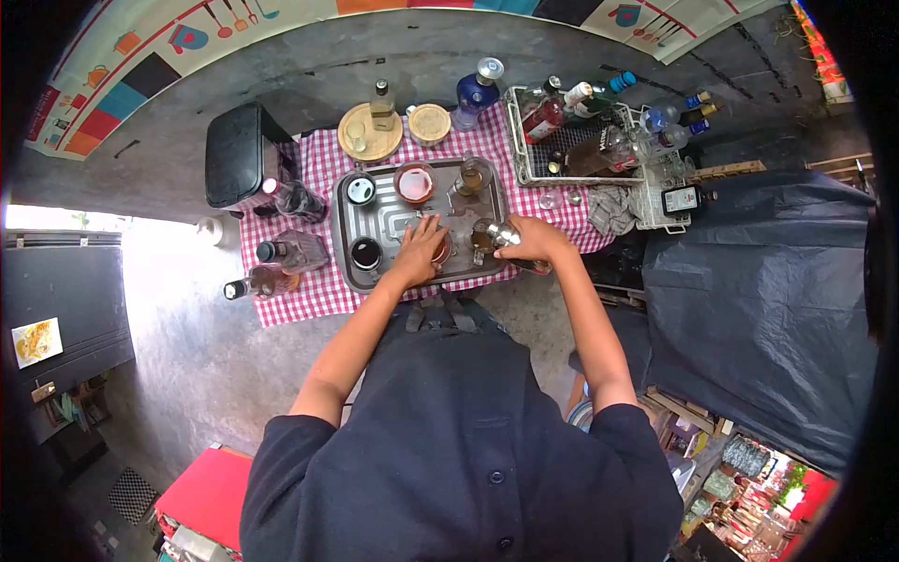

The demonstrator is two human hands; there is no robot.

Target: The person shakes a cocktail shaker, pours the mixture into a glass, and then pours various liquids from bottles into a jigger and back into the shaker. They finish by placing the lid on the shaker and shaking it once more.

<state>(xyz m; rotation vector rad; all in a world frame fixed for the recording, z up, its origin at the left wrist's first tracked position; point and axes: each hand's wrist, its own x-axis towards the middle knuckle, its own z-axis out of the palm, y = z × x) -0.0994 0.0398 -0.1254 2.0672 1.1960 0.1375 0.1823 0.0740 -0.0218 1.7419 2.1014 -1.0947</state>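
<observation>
My left hand [418,251] reaches over the front of the metal tray [342,239], its fingers stretched out beside a glass mug of reddish drink [441,249]. It partly covers that mug. At the tray's right side, my right hand [536,240] is closed around a shiny, clear-and-silvery object [507,235], perhaps a bottle; my fingers hide much of it. Its silvery end lies close to a glass mug of brownish liquid [482,241]. Also on the tray stand a dark-filled mug [365,252], a mug with a pale top [361,191], a larger reddish mug [414,184] and an amber-filled mug [475,175].
Several bottles fill a wire basket [520,150] at the back right. A blue bottle [477,94] and a wooden board [370,140] stand at the back. Bottles [292,251] and a black bin [239,155] are left. A crumpled cloth [611,210] lies right.
</observation>
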